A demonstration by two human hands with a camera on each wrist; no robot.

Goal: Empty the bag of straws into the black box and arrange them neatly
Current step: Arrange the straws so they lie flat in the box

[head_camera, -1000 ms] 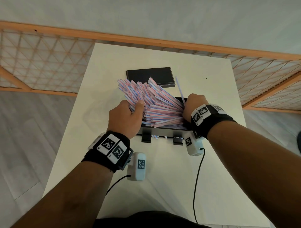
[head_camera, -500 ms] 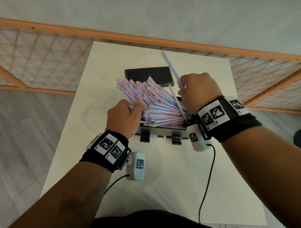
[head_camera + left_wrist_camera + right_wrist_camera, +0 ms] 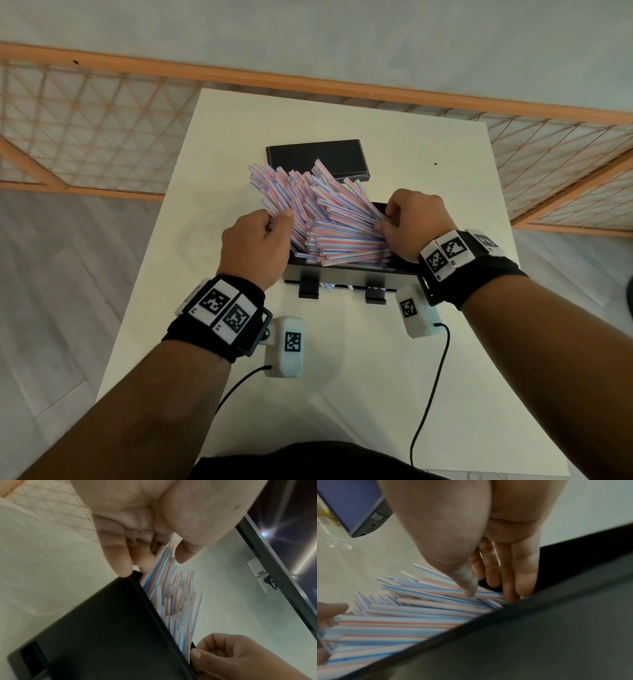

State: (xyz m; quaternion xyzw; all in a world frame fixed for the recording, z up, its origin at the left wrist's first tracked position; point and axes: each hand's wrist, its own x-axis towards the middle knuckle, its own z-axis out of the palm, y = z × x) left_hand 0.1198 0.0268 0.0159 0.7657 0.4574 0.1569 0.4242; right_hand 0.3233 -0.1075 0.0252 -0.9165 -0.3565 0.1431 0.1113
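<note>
A heap of red-and-blue striped straws (image 3: 329, 219) lies slanted in the black box (image 3: 342, 270), fanning up and left over its far rim. My left hand (image 3: 277, 219) grips a bunch of straws at the left end; in the left wrist view straws (image 3: 176, 601) pass between the thumb and curled fingers of the left hand (image 3: 154, 555). My right hand (image 3: 394, 219) is at the right end. There its thumb lies on the straws (image 3: 402, 622) and the right hand (image 3: 488, 585) has its fingertips tucked by the box wall (image 3: 556, 635). A clear bag (image 3: 42, 574) lies flat left of the box.
A flat black lid (image 3: 318, 157) lies on the white table (image 3: 445, 342) just behind the box. Wrist-camera cables (image 3: 428, 394) trail over the near table. A wooden lattice screen (image 3: 102, 130) surrounds the table's far and side edges.
Half a second ago my right hand held a single straw lifted above the pile; it has come back down to the right end of the straws. The left hand stayed put.
</note>
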